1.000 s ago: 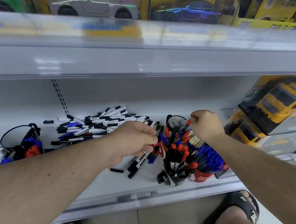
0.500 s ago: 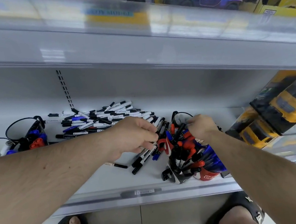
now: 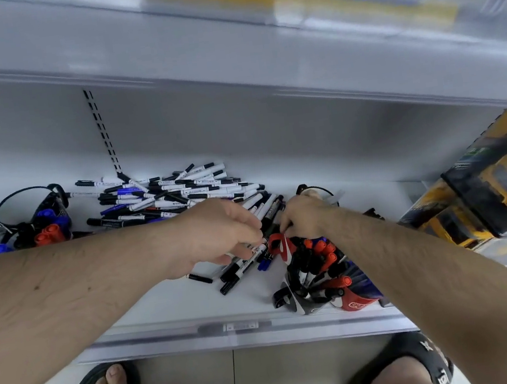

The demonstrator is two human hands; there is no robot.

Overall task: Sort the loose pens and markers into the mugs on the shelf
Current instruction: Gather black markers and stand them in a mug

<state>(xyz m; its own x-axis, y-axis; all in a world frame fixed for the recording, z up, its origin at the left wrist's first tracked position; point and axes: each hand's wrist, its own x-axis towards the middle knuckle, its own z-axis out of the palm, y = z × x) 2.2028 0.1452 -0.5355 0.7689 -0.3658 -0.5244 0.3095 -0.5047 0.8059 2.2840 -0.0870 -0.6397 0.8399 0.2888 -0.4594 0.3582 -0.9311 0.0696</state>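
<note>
Markers in a small bunch (image 3: 248, 261), smooth white plastic barrels with black caps, sit gripped in my left hand (image 3: 215, 233), fingers curled round them, long axes slanting from near-left toward far-right. My right hand (image 3: 306, 222) is touching distance to their right, fingertips bent down at the upper ends; whether it pinches one I cannot tell. Just below that hand stand the crammed mugs (image 3: 319, 283), a black-and-white one and a red one (image 3: 357, 302), bristling with red, blue and black caps. So I judge the right hand nearer for the drop. Behind lies the loose heap of pens (image 3: 175, 194) on the glossy white metal shelf (image 3: 171, 309). Far left, two black-rimmed mugs (image 3: 32, 214) hold chunky red and blue markers.
</note>
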